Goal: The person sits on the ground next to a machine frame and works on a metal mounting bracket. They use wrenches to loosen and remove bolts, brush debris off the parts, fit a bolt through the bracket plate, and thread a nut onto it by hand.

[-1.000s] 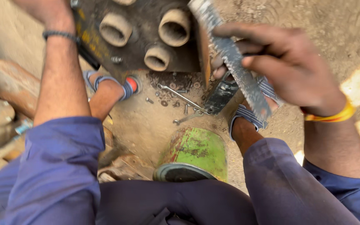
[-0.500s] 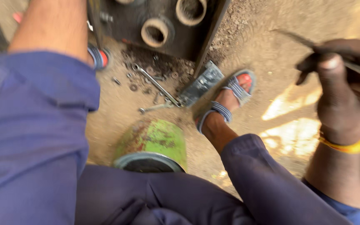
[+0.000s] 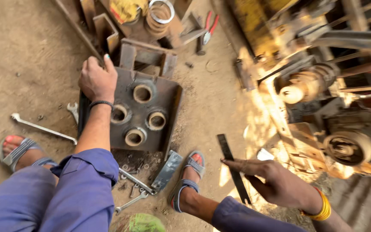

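Steel block (image 3: 144, 114) with four round bores sits on the dirt floor (image 3: 26, 56) between the person's sandalled feet, its upper left corner under the left hand (image 3: 96, 79). Far left, a long spanner (image 3: 44, 127) lies on the floor, well apart from the block; smaller wrenches (image 3: 135, 182) and loose nuts are scattered just below the block's lower edge. The left hand is closed over the block's top corner, fingers curled down its far side. If that grip slackens, the heavy block could, I judge, tip toward the foot just beside its lower right corner. To the right, the right hand (image 3: 280, 184) holds a flat metal file (image 3: 233, 168), fingers narrow around its lower half, blade slanting up and left, clear of the block. Rusty machinery (image 3: 323, 94) crowds the right edge; a swung file might strike it.
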